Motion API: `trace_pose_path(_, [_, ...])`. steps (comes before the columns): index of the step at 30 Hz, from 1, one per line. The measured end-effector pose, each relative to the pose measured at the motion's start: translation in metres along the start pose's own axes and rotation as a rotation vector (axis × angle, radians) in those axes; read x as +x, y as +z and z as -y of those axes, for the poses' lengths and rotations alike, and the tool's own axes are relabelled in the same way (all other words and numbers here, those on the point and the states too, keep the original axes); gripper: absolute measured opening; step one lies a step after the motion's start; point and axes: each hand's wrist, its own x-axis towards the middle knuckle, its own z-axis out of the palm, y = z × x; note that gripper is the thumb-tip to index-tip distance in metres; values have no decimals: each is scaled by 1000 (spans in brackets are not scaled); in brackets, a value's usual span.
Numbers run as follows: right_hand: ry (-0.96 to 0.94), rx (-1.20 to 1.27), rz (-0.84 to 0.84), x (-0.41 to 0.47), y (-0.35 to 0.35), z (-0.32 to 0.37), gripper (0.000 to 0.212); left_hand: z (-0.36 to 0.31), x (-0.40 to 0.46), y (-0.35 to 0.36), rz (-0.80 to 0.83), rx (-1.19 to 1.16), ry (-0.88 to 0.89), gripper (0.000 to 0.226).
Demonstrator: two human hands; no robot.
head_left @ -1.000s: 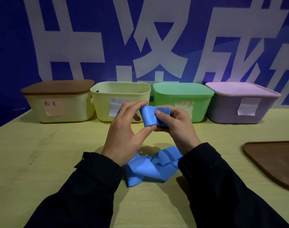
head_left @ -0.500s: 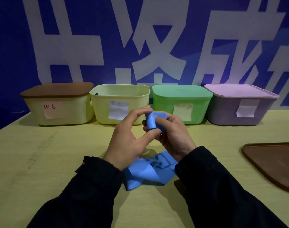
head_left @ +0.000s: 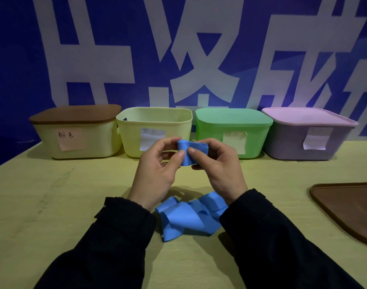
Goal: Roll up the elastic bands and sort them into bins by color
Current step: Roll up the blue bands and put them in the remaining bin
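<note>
Head view: 4 bins (head_left: 155, 132) line yellow table (head_left: 42, 195), blue wall (head_left: 15, 59) behind.

Four bins stand in a row at the back of the table (head_left: 42, 205), touching or almost touching, so no hand fits between them. Only the pale yellow bin (head_left: 155, 130) is open on top. The brown-lidded bin (head_left: 74, 132), green bin (head_left: 232, 132) and purple bin (head_left: 307, 134) have lids on. A loose brown lid (head_left: 349, 207) blocks the right side. The left side looks bare, though it is dim there.
</note>
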Motion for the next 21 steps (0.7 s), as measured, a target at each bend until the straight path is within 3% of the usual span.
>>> trace_pose_path(9, [167, 217, 34, 2, -7, 6, 7, -5, -2, -1, 19, -36, 46, 35])
trace_pose_path(16, [141, 165, -8, 1, -6, 6, 1, -5, -4, 1, 40, -51, 60, 23])
trace_pose_path(21, [147, 183, 9, 2, -7, 7, 10, -5, -2, 2, 35, -85, 29, 26])
